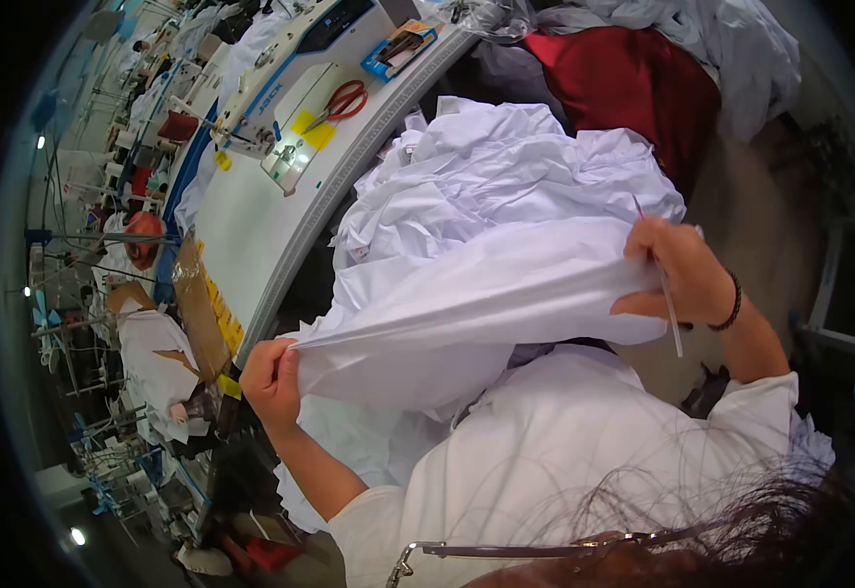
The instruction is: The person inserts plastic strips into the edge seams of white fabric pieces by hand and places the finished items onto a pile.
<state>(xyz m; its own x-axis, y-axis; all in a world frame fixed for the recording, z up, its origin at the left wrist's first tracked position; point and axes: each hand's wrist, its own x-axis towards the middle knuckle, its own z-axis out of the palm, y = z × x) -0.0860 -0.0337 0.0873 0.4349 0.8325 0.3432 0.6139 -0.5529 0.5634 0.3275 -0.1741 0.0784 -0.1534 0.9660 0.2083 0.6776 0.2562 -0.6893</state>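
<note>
A length of white cloth (466,314) is stretched across my lap, pulled taut along a fold. My left hand (273,380) is closed on its left end, thumb pressed over the edge. At the other end, my right hand (684,269) has its fingers curled around a thin pen-like stick (671,312), reddish at the top and pale below. The right thumb rests against the cloth; whether those fingers also grip the fabric I cannot tell. Beyond the stretched piece lies a large heap of crumpled white cloth (506,167).
To the left stands a sewing table (241,230) with a sewing machine (280,78). Red-handled scissors (342,102) and a small blue box (400,49) lie on it. Red fabric (623,88) is piled at the back. Other machines fill the far left.
</note>
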